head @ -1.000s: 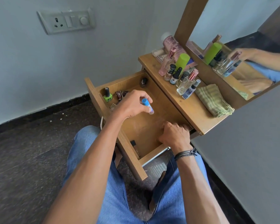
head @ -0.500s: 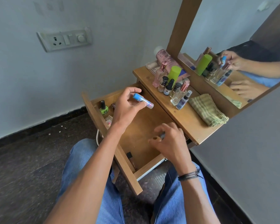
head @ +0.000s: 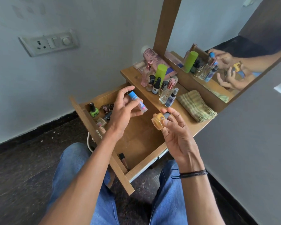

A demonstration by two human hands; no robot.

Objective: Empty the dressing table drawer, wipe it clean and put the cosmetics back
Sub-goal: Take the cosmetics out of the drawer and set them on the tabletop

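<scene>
— Above the open drawer (head: 136, 143), where exactly is the blue-capped tube (head: 137, 101)?
— In the left hand (head: 123, 109), pinched between the thumb and the middle fingers, with the forefinger lifted clear. Its long axis slants: cap up and toward the wall, clear end down and toward the counter (head: 133, 75)
— And the other hand?
— The right hand (head: 177, 132) pinches a small yellow bottle (head: 158, 121) in its fingertips, the dark cap tucked under them, just beside the counter's front edge. It is the nearer hand to the row of bottles (head: 161, 85) and the folded cloth (head: 196, 105)
— So which way does the set-down lie?
— Beyond and to the right of both hands, I judge. The bare strip in front of the bottles looks the likely spot, and the tube would need turning upright to stand there
— What remains in the drawer?
— A green nail polish (head: 93, 110) and a few small bottles huddled in the far corner, and one dark-capped tube (head: 122, 158) at the near corner, so the emptying isn't done
— Anything you can't make out?
— The left forearm covers part of the drawer floor, the labels are unreadable, and fingers hide much of the yellow bottle's side
</scene>
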